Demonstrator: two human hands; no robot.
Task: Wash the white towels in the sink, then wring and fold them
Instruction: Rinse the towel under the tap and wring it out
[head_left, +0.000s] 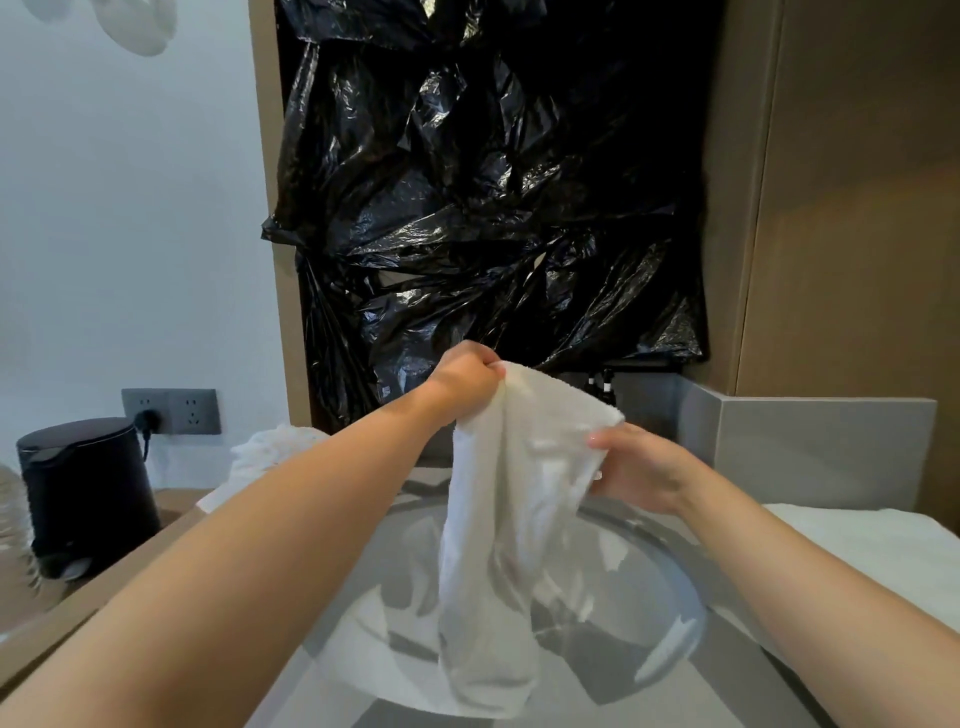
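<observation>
Crinkled black plastic (488, 182) behind; left hand (465, 382), right hand (636, 465) gripping limp terry towel (509, 519).

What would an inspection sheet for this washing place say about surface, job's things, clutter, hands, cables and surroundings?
Surface: counter around a round sink.
Job's things: towel held above the sink, lower end hanging into it; white cloth lies in it; towel heap behind the left arm; flat towel at right.
Clutter: black container on the counter, left.
Hands: left hand grips the towel's top; right hand pinches its edge.
Cables: black plug in the wall socket.
Surroundings: black plastic covers the wall behind.
</observation>
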